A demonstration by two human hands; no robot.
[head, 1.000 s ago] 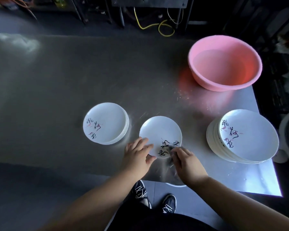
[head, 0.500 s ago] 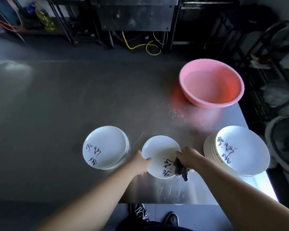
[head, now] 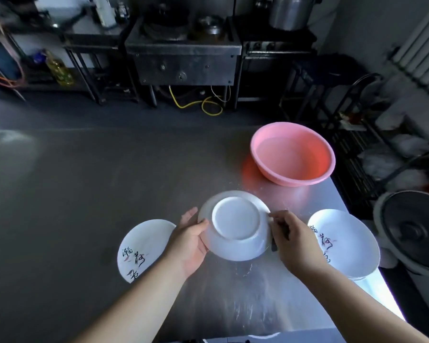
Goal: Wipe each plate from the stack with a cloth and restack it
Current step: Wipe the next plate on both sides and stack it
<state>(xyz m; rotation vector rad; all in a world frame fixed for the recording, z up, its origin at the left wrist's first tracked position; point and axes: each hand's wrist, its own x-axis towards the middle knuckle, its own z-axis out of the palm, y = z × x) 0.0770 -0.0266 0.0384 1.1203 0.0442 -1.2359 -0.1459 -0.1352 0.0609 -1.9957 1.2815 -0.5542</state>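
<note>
The steel table (head: 84,194), dull and scuffed, fills the frame. The pink plastic basin (head: 292,154) sits upper right. Half a second ago the plate (head: 234,225) lay face up at centre; now it is lifted and flipped, its glossy white underside and raised foot ring showing, so the back probably gets wiped next. The left hand (head: 188,241) grips its left edge, thumb on top. The right hand (head: 289,240) pinches the right rim, fingers curled over a dark cloth (head: 274,245). The stacks lie lower left (head: 144,248) and lower right (head: 344,243).
</note>
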